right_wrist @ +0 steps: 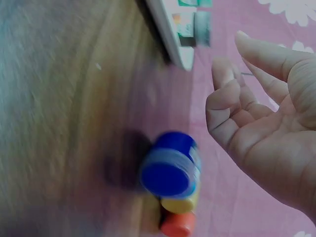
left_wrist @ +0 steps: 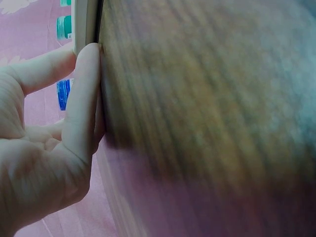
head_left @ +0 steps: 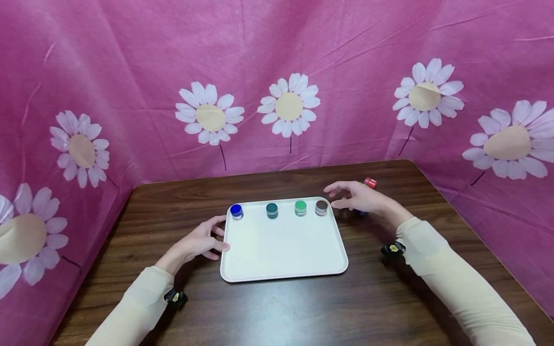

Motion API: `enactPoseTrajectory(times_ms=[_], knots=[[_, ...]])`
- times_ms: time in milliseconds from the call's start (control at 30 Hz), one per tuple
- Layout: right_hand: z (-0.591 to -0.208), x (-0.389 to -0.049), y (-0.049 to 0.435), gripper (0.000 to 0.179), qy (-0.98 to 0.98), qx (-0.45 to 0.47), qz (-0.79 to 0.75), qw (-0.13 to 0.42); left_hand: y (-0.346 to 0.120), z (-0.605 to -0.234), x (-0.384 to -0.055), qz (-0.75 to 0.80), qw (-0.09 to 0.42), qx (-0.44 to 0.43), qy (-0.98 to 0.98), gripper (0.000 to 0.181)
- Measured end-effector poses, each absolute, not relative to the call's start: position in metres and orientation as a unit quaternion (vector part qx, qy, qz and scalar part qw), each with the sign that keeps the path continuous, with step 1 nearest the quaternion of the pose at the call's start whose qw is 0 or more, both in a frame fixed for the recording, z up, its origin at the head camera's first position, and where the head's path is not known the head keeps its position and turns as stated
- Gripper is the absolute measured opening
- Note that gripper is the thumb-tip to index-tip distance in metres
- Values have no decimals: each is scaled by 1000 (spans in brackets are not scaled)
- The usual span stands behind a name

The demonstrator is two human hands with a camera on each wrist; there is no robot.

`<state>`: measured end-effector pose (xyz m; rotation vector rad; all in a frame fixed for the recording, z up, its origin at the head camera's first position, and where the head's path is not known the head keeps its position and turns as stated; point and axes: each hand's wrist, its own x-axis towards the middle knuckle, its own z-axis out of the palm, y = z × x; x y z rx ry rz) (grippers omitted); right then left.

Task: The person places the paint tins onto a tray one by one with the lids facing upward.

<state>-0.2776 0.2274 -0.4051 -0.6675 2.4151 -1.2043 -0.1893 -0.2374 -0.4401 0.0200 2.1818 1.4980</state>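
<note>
A white tray (head_left: pixel 283 247) lies on the table with a row of small paint jars along its far edge: a blue jar (head_left: pixel 236 212), a dark teal jar (head_left: pixel 271 210), a green jar (head_left: pixel 300 208) and a brown-lidded jar (head_left: pixel 321 208). My left hand (head_left: pixel 203 240) pinches the tray's left rim, thumb on top and fingers against the side. Beside the far right corner, close to the brown-lidded jar, my right hand (head_left: pixel 357 196) hovers with loosely bent fingers and holds nothing. Past it, the right wrist view shows another blue jar (right_wrist: pixel 168 165), a yellow jar (right_wrist: pixel 180 203) and a red jar (right_wrist: pixel 177 224).
The dark wood table (head_left: pixel 281 312) meets a pink curtain (head_left: pixel 346 120) printed with large white flowers at its back and sides. In the head view, the right hand mostly covers the jars off the tray; a red jar (head_left: pixel 370 182) peeks out behind it.
</note>
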Motion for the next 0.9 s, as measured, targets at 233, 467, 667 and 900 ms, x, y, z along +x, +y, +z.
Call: enactPoseTrajectory(times_ms=[233, 467, 667, 900], knots=[[-398, -274, 251, 40, 886, -252, -373, 114, -238, -439, -189, 549, 244, 10, 800, 94], [-404, -270, 277, 36, 893, -265, -359, 67, -237, -437, -188, 545, 245, 11, 802, 94], [-411, -265, 292, 38, 879, -268, -388, 68, -238, -437, -189, 547, 246, 9, 800, 94], [-424, -261, 303, 49, 887, -213, -393, 118, -238, -438, -189, 546, 245, 12, 801, 94]])
